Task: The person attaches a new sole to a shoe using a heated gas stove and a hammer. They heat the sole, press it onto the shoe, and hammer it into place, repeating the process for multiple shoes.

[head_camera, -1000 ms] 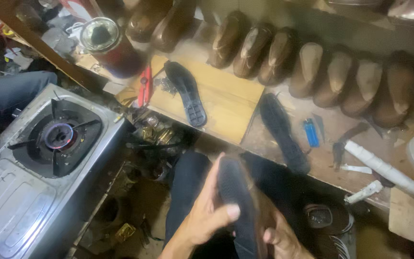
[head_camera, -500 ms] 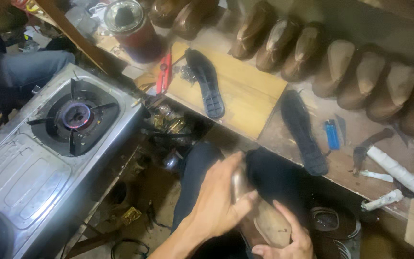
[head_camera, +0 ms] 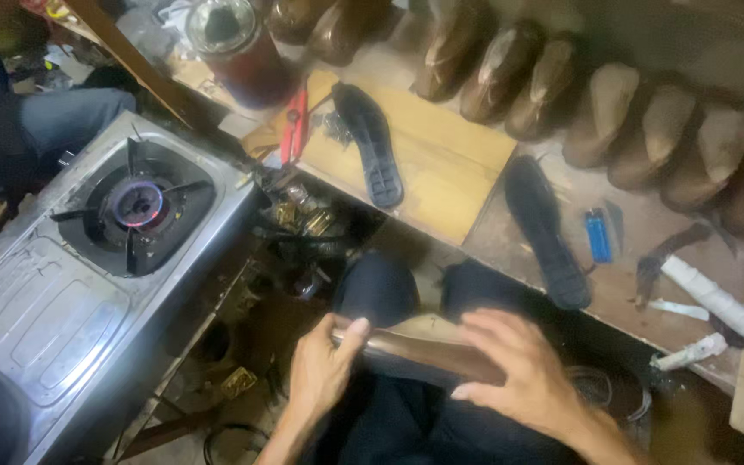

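1. Since the earlier frame, the brown shoe (head_camera: 428, 355) has been turned to lie lengthwise across the lap, and the right hand (head_camera: 523, 379) has been moved on top of it.
2. One end of the shoe is gripped by the left hand (head_camera: 320, 370), with the thumb pressed on its upper surface and the fingers curled beneath.
3. The right hand is laid over the other end with fingers spread; whether the shoe is clasped there cannot be told.
4. The shoe is held above dark trousers, just in front of the counter (head_camera: 441, 164) edge.
5. To the left, a steel gas stove (head_camera: 71, 284) is seen, with a small flame lit at its burner (head_camera: 138, 205).
6. On the counter, a black sole (head_camera: 370, 142) is laid on a pale wooden board, and a red-handled tool (head_camera: 294, 125) lies just beside it.
7. A second black sole (head_camera: 544, 228) is laid further right, with a blue lighter (head_camera: 597, 235) near it and a white roll (head_camera: 721, 301) beyond.
8. At the far edge, a row of brown shoe lasts (head_camera: 561, 86) is lined up, and a dark round tin (head_camera: 238, 43) stands at the far left.
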Demonstrator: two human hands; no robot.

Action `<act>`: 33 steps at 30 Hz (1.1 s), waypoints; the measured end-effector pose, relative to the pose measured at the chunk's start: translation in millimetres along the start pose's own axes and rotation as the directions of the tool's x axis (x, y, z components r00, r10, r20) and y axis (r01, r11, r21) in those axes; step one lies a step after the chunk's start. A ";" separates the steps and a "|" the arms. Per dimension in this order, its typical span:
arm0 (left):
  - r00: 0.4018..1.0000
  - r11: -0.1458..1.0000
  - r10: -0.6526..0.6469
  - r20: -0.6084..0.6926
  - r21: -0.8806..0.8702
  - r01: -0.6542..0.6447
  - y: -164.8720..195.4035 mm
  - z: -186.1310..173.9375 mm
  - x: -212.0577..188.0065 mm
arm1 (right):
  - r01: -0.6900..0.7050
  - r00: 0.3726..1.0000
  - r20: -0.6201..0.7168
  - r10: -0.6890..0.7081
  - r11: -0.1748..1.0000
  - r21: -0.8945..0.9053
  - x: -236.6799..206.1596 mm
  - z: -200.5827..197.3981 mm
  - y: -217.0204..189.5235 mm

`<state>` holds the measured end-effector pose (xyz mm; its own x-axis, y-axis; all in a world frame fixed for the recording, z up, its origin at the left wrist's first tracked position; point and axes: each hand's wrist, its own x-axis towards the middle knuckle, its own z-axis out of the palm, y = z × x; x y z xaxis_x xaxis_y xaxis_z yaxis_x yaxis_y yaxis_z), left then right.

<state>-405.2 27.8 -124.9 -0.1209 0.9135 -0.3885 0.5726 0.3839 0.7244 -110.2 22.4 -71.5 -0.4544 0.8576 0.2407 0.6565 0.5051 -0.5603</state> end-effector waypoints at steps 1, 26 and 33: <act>1.000 0.985 0.002 0.005 0.170 -0.003 -1.1 -4.7 -2.8 | 0.003 1.000 0.006 -0.003 1.000 -0.002 -3.3 7.3 -3.5; 0.526 0.505 0.847 0.080 0.189 -0.842 31.4 5.7 -36.6 | -0.127 0.982 -0.101 0.161 0.951 0.282 -21.3 49.8 -20.2; 0.504 0.484 0.862 0.060 0.204 -0.851 27.9 5.3 -38.0 | -0.008 0.995 -0.096 0.022 0.989 0.146 -18.1 41.9 -17.4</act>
<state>-380.4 3.1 -93.0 0.4809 0.7832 0.3941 0.5453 -0.6191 0.5651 -138.7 -6.0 -99.3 -0.3801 0.8738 0.3033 0.5652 0.4790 -0.6717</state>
